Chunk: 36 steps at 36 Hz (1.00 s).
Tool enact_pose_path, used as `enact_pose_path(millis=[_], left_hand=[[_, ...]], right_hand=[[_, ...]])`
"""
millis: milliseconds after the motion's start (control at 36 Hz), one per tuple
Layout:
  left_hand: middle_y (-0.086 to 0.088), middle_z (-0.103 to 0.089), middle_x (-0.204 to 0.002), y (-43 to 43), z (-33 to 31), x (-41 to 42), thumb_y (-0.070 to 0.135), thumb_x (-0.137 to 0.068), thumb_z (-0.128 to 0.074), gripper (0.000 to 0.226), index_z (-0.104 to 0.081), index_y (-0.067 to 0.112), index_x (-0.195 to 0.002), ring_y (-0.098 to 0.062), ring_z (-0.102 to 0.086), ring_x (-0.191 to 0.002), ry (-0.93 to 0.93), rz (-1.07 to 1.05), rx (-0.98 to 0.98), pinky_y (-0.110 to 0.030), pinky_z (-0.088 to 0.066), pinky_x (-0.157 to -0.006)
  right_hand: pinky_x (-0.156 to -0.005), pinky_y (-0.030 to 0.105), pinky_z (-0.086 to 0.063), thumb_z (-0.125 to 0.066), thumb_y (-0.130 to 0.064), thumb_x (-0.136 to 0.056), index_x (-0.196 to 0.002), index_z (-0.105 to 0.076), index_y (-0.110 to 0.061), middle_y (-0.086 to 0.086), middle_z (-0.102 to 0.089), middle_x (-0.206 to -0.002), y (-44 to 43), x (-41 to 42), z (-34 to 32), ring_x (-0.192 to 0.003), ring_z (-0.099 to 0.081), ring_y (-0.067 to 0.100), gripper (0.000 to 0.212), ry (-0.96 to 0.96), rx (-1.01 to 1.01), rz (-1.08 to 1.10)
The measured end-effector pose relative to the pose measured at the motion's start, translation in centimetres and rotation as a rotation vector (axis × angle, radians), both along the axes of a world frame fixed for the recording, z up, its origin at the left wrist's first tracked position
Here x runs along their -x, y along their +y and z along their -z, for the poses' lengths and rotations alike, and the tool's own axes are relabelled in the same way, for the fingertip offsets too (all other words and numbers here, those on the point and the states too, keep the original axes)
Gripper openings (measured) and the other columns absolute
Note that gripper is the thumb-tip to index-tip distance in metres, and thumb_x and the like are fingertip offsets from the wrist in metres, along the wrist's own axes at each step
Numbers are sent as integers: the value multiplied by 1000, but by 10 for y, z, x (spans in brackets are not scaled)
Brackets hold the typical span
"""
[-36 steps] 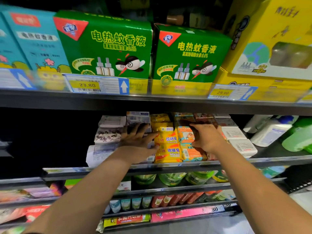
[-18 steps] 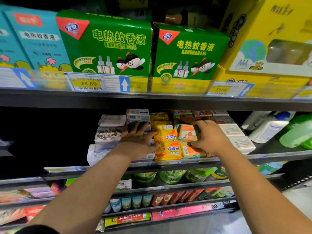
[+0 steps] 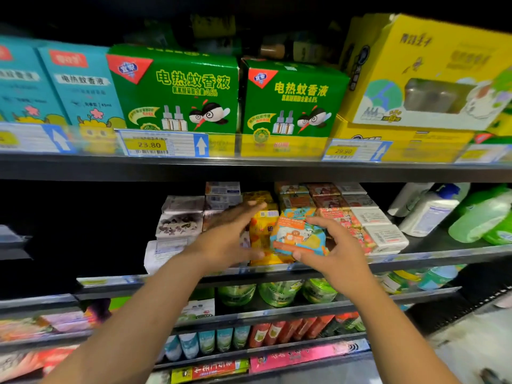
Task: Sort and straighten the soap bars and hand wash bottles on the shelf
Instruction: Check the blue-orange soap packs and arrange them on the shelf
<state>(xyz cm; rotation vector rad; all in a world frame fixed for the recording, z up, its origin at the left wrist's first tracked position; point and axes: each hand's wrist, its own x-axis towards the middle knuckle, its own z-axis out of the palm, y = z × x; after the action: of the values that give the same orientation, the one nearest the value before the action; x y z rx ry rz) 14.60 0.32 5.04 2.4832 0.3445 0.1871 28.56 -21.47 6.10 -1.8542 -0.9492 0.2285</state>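
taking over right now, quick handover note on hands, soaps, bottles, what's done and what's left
Left hand: open, fingers spread in front of the yellow soap stack; blur hides whether it touches.
Right hand: grips an orange-and-blue soap pack, lifted at the front of the middle shelf.
White hand wash bottle and green hand wash bottle lie tipped at the right.
Done: soap rows look roughly lined up.
Left: seat the held pack, stand the bottles.

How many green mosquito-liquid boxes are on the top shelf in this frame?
2. One green box stands above the 23.80 price tag; the second green box stands right beside it, left of the yellow carton. Others may sit behind them.
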Motion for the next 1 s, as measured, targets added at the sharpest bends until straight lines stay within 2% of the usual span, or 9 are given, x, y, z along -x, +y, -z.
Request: enact_pose_path(millis=[139,278,361,472,556,722,778,917,1000], left_hand=[[51,-16,-142,-43,2,26,42,-83,-76,68,-37,60,-136,21,-18,-136,-251,141,59,-4,-21,-108],[37,-45,-130,-61,-1,45,60,-86,-66,41,-48,63,-122,4,-45,-127,-364,52,229,-29,-47,-103],[25,-58,-120,-67,-2,51,59,-84,-64,37,-53,56,-120,-8,-59,-116,-417,-18,376,-34,-55,-91],[9,-71,-106,-84,-10,53,37,-89,-66,30,-61,26,-116,-15,-69,-102,-510,-151,798,-32,-59,-79],[4,-72,-100,-93,-13,52,38,-82,-64,33,-65,22,-111,-23,-69,-98,-555,-276,878,-38,-61,-78],[5,-68,-111,-102,-16,59,39,-88,-63,29,-63,35,-116,-18,-71,-92,-516,-228,864,-38,-61,-66],[10,-60,-130,-97,-12,66,41,-85,-75,37,-64,41,-121,-16,-66,-112,-458,-63,876,-36,-60,-80],[31,-24,-151,-89,-2,78,41,-85,-75,53,-49,63,-125,-3,-35,-140,-422,39,182,-33,-53,-99],[23,-40,-148,-92,2,80,44,-84,-70,46,-52,57,-124,-9,-41,-139,-531,-34,246,-36,-49,-101]], right_hand=[[-92,41,-55,-93,-29,-67,-109,-69,-40,-10,-68,-116,-9,23,-3,-111,-66,18,50,219,-100,-66],[-78,32,-59,-84,-33,-63,-103,-73,-25,-3,-74,-104,-12,47,-15,-98,-71,19,42,455,-135,-82],[-86,43,-54,-76,-39,-73,-106,-74,-20,11,-74,-110,-12,57,-16,-106,-66,38,38,649,-115,-111],[-100,36,-52,-74,-31,-88,-126,-65,-17,5,-71,-123,-14,72,-22,-115,-67,22,42,761,-81,-272],[-96,33,-54,-80,-26,-84,-126,-64,-16,5,-72,-122,-15,78,-23,-114,-68,22,46,724,-98,-273],[-84,44,-57,-77,-17,-85,-109,-68,-34,13,-66,-119,-14,82,-26,-99,-71,31,31,695,-211,-98],[-75,42,-57,-67,-14,-93,-106,-69,-34,11,-67,-117,-16,85,-29,-97,-71,31,23,710,-243,-68],[-55,29,-51,-60,-22,-94,-94,-66,-23,10,-71,-102,-21,88,-32,-84,-70,23,6,933,-244,-174],[-52,26,-54,-73,-31,-85,-112,-62,-11,18,-67,-104,-21,91,-31,-76,-67,25,35,1134,-266,-278]])
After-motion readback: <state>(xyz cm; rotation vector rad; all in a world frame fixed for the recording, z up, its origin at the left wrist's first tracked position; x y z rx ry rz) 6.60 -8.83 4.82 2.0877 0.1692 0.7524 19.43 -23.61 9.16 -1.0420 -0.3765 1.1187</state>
